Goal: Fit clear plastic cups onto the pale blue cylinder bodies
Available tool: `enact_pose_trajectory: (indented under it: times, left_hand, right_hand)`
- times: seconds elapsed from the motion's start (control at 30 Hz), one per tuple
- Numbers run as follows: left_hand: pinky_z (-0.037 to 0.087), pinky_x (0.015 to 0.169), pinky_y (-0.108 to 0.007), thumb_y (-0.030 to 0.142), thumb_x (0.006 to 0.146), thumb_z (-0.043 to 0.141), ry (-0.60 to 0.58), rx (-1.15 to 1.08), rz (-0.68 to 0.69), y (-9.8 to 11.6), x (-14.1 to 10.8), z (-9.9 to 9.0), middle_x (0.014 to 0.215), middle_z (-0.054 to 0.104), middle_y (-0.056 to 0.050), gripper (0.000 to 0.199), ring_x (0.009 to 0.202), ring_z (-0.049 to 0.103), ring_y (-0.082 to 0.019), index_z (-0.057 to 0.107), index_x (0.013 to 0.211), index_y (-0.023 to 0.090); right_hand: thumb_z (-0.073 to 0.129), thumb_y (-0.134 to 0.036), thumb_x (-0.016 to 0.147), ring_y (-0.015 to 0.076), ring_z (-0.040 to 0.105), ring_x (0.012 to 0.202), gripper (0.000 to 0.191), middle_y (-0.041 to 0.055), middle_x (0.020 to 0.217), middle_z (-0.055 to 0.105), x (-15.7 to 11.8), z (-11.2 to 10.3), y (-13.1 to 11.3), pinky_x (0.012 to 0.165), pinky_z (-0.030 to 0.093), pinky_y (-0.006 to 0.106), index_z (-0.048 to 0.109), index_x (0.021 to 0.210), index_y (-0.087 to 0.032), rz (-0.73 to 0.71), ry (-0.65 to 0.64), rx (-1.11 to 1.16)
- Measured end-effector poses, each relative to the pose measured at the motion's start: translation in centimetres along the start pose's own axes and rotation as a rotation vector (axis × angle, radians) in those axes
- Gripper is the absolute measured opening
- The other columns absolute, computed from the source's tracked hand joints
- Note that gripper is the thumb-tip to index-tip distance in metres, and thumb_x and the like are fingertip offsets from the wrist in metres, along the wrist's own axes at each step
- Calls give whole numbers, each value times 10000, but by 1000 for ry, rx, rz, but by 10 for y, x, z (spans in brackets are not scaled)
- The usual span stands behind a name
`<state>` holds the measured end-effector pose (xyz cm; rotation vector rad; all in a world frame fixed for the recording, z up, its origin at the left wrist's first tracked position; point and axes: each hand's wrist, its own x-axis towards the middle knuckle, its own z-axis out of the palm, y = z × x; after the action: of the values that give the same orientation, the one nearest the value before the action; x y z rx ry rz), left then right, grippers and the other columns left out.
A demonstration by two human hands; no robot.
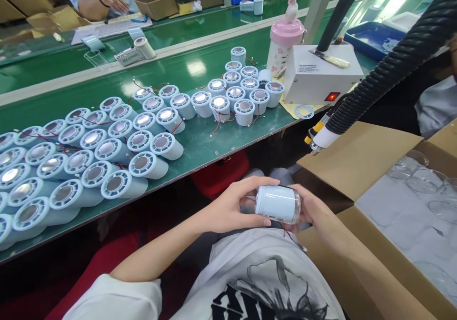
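In front of my body a light-blue cylindrical housing (274,203) lies on its side between my two hands. My left hand (233,208) grips its left end, thumb and fingers spread around the edge. At the other end, my right hand (314,208) closes on a clear plastic rim that encircles the housing; some of those fingers are hidden behind it. Thin red wires (287,232) dangle below. Many similar blue housings (143,164), with round metallic centres and red wires, stand in rows on the green bench (203,141) ahead.
A white machine box (314,79) with a lit red switch stands beside a pink bottle (285,39). A black corrugated hose (378,67) ends in a nozzle near my right. The open carton (378,236) there holds clear round covers. Across the bench is a co-worker's hand (112,2).
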<state>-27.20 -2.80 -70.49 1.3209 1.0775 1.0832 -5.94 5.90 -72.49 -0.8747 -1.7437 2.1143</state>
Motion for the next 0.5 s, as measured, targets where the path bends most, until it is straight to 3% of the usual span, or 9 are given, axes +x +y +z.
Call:
enact_pose_trajectory:
  times: [0.07, 0.1, 0.13, 0.2, 0.27, 0.4, 0.5]
  left_hand:
    - [552, 872, -323, 250, 738, 777, 3, -76, -68, 1, -1, 1, 1194, 578, -85, 629, 1031, 618, -208, 521, 1312, 242]
    - [558, 852, -321, 254, 742, 773, -2, -112, -95, 1, -1, 1, 1182, 583, -80, 630, 1007, 627, -205, 512, 1315, 245]
    - [564, 826, -321, 259, 748, 768, -13, -144, -122, 1, 0, 2, 1161, 591, -76, 630, 975, 637, -200, 501, 1318, 248]
    - [570, 782, -327, 277, 765, 756, -42, -191, -172, 0, 0, 1, 1109, 613, -70, 631, 906, 656, -192, 476, 1330, 252]
    - [570, 764, -335, 293, 766, 756, -70, -206, -197, -1, 1, 0, 1094, 628, -71, 655, 867, 670, -191, 458, 1348, 257]
    - [561, 835, -356, 252, 703, 809, -98, -136, -159, 1, 3, -3, 1220, 609, -94, 769, 941, 670, -212, 457, 1387, 276]
    - [558, 872, -376, 220, 714, 799, -128, -122, -155, 2, 3, -6, 1262, 602, -106, 820, 973, 672, -218, 405, 1429, 290]
  right_hand:
    - [603, -606, 843, 258, 606, 1105, 660, 114, 1404, 499, -4, -3, 1, 865, 553, 374, 414, 1390, -290, -309, 98, -254]
    - [681, -486, 837, 277, 506, 1255, 699, 72, 1524, 361, -5, -5, 2, 987, 493, 414, 350, 1437, -353, -461, 115, -400]
    - [711, -348, 841, 278, 430, 1331, 709, 26, 1564, 298, -6, -7, 2, 1056, 439, 435, 340, 1443, -402, -595, 109, -536]
    - [655, -133, 861, 247, 432, 1337, 688, -18, 1524, 379, -8, -10, 2, 1086, 416, 438, 392, 1409, -454, -737, 79, -713]
    - [624, -90, 867, 235, 496, 1285, 655, -12, 1455, 478, -9, -12, 3, 1053, 461, 426, 438, 1381, -450, -686, 60, -706]
    - [734, -216, 815, 275, 531, 1251, 632, 34, 1405, 538, -11, -12, 7, 1005, 511, 426, 476, 1370, -373, -431, 72, -467]
    - [737, -253, 818, 266, 580, 1181, 599, 51, 1352, 578, -11, -11, 9, 955, 544, 399, 497, 1360, -337, -368, 58, -335]
